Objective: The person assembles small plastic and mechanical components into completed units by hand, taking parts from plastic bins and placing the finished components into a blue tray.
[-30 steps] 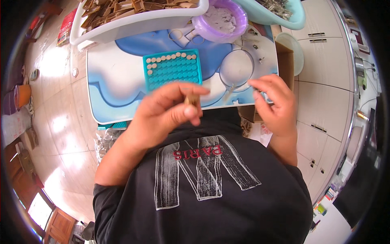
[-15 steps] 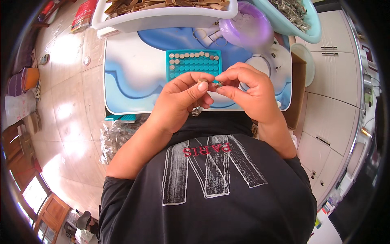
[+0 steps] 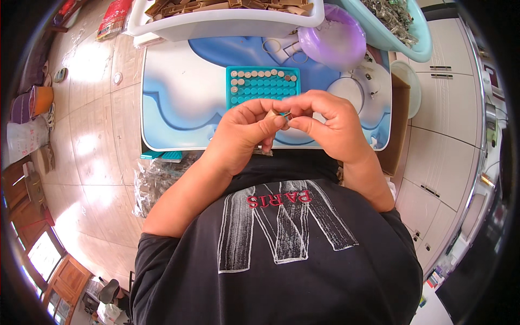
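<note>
My left hand (image 3: 246, 127) is closed in a pinch on a small tan piece (image 3: 272, 114), its fingers covering most of it. My right hand (image 3: 330, 122) pinches at a tiny item with thin strands, right against the left fingertips; its kind is too small to make out. Both hands meet over the table's near edge. Just beyond them lies a teal tray (image 3: 265, 91) with rows of round recesses. Small round pale discs (image 3: 261, 73) fill most of its far row and a few places at its left side. The left hand hides part of its near edge.
A white bin (image 3: 233, 27) of tan pieces stands at the back. To its right are a purple bowl (image 3: 331, 40) and a light teal tub (image 3: 425, 46) of small parts. Small metal pieces lie on the table's right side. A cardboard box (image 3: 400, 122) stands beside it.
Both hands stay together, with the fingertips slightly shifted and thin strands now showing between them. The whole view has moved a little, so the table and tray appear slightly further right.
</note>
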Demonstrator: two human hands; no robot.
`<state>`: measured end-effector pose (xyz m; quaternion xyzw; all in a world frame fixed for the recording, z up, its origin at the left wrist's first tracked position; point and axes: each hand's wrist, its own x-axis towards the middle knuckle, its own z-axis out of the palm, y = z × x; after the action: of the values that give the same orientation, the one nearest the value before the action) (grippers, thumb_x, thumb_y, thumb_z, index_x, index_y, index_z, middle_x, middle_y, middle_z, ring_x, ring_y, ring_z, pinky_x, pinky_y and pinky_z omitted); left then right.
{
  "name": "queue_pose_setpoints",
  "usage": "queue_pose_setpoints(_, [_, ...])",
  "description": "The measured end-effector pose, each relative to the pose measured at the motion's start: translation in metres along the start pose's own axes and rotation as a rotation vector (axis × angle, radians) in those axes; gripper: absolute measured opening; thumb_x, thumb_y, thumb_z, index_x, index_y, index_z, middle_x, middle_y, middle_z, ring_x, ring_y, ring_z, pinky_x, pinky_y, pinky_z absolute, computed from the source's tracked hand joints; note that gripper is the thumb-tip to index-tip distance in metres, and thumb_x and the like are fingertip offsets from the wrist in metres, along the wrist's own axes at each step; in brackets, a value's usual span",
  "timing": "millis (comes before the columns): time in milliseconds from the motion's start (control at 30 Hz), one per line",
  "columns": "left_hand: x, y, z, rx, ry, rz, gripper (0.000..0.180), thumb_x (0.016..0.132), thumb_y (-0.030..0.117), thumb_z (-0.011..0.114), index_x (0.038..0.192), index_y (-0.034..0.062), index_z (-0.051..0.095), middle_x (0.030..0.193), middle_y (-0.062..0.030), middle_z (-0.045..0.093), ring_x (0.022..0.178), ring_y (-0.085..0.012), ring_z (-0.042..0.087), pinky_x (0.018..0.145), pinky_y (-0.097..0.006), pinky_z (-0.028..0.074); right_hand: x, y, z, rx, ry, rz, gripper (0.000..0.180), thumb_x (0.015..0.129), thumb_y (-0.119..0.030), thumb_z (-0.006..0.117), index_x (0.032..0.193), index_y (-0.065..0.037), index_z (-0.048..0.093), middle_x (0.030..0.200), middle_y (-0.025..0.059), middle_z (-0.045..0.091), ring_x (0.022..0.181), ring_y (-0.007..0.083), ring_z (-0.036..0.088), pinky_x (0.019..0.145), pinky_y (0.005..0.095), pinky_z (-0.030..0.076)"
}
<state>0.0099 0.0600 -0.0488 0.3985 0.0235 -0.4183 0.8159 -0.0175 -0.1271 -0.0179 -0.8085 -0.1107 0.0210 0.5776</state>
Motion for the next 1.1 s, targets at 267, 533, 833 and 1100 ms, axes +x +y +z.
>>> queue_pose_setpoints(267, [0.001, 0.0, 0.002, 0.097, -0.004, 0.014, 0.032, 0.088, 0.015, 0.062, 0.115, 0.0001, 0.055, 0.087, -0.0028, 0.062, 0.061, -0.0051, 0.048, 0.053, -0.019, 0.041, -0.002, 0.0, 0.005, -0.279, 0.148, -0.063, 0.008, 0.077, -0.002, 0.065, 0.082, -0.001, 0.059, 0.077, 0.0099, 0.06, 0.068, 0.0253, 0.06, 0.06, 0.0316, 0.047])
queue_pose_setpoints(533, [0.003, -0.003, -0.005, -0.232, 0.081, -0.03, 0.036, 0.097, 0.024, 0.043, 0.124, 0.0002, 0.049, 0.096, -0.0057, 0.06, 0.081, -0.0137, 0.058, 0.077, -0.03, 0.049, 0.004, -0.001, 0.012, -0.295, 0.19, -0.191, 0.007, 0.074, -0.002, 0.064, 0.078, -0.003, 0.058, 0.079, 0.0085, 0.057, 0.074, 0.0268, 0.056, 0.064, 0.0346, 0.044])
queue_pose_setpoints(833, [0.005, -0.011, -0.007, -0.233, 0.061, 0.032, 0.044, 0.1, 0.028, 0.03, 0.13, -0.0022, 0.042, 0.118, -0.011, 0.055, 0.107, -0.0196, 0.055, 0.093, -0.036, 0.043, 0.012, 0.018, 0.033, -0.334, 0.251, -0.215, 0.01, 0.072, -0.009, 0.068, 0.074, -0.006, 0.059, 0.077, 0.0049, 0.057, 0.074, 0.0245, 0.055, 0.067, 0.0358, 0.04])
queue_pose_setpoints(1100, [0.004, -0.011, -0.001, -0.262, 0.092, 0.049, 0.043, 0.099, 0.022, 0.036, 0.131, -0.0061, 0.039, 0.112, -0.0112, 0.057, 0.1, -0.0191, 0.057, 0.093, -0.037, 0.044, 0.015, 0.016, 0.033, -0.421, 0.271, -0.265, 0.011, 0.071, -0.009, 0.069, 0.073, -0.006, 0.058, 0.074, 0.0044, 0.056, 0.073, 0.025, 0.055, 0.067, 0.0366, 0.04])
